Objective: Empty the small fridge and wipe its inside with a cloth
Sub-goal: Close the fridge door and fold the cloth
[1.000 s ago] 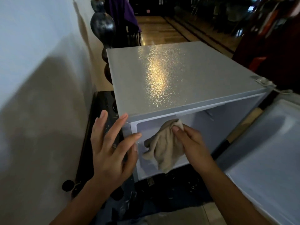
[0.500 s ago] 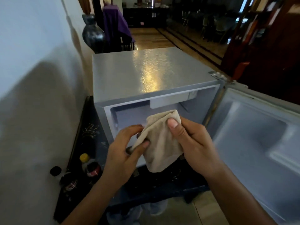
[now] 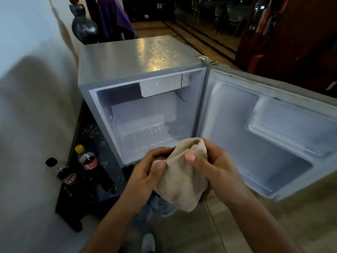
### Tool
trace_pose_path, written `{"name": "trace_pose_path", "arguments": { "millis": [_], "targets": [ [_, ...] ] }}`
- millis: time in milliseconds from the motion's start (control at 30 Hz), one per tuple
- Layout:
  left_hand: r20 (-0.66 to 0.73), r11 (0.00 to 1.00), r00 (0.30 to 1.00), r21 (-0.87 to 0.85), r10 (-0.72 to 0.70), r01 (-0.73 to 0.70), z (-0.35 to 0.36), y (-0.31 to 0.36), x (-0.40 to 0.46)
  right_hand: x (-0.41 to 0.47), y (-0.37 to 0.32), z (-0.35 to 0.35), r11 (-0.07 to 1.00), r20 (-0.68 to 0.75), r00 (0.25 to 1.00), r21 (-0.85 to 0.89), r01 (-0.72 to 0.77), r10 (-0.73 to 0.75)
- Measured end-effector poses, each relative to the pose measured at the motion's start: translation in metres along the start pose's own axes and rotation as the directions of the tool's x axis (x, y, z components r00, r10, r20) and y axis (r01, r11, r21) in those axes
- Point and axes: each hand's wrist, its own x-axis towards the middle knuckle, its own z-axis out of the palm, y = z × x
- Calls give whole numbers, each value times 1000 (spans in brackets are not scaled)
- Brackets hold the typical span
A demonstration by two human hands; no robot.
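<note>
Two hands hold a cloth in front of the open fridge.

The cloth is bunched between the left hand and right hand; both thumbs pinch it on top, fingers curled underneath. The fridge sits on a dark stand, bottles by its left edge.

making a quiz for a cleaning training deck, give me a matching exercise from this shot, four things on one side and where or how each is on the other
Things:
1. cloth
2. fridge door
3. cola bottle
4. dark vase

States:
A. swung open to the right
B. behind the fridge by the wall
C. held in both hands
D. on the dark stand, left of the fridge

Pairs: 1-C, 2-A, 3-D, 4-B
</note>
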Motion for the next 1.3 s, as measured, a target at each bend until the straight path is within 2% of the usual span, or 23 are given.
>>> {"name": "trace_pose_path", "arguments": {
  "millis": [100, 167, 300, 467, 567, 700, 767, 900, 1000, 1133, 1300],
  "targets": [
    [66, 995, 992, -3, -104, 104, 8, 1, -18, -18, 0, 0, 995, 20, 999, -86, 45, -44],
    [77, 994, 991, 4, -105, 105, 6, 1, -23, -27, 0, 0, 991, 8, 999, -125, 53, -52],
    [82, 995, 995, -79, -60, 66, -2, 5, -31, -46, 1, 5, 972, -105, 993, -233, 24, -50],
    [39, 995, 996, -59, -81, 83, -7, -1, -36, -69, 4, 13, 934, -244, 966, -357, -11, -82],
    [89, 998, 995, -40, -45, 49, -7, 0, -38, -88, 7, 14, 928, -336, 938, -368, -51, -82],
    [100, 986, 989, 114, 110, -121, 12, 8, -40, -119, 7, 5, 907, -422, 902, -408, -99, -91],
    [152, 969, 975, 162, 160, -184, 25, 13, -41, -133, 5, -4, 909, -481, 869, -404, -105, -114],
    [360, 967, 924, 161, 130, -199, 52, 13, -44, -158, -4, -26, 906, -565, 809, -410, -103, -164],
    [442, 937, 884, 223, 149, -270, 81, 8, -47, -175, -9, -50, 896, -589, 786, -429, -110, -186],
    [397, 926, 892, 204, 218, -317, 129, 5, -50, -203, -15, -96, 877, -599, 778, -459, -139, -190],
    [320, 938, 918, 173, 235, -300, 190, 16, -51, -229, -16, -154, 877, -551, 820, -459, -143, -155]
  ]
}}
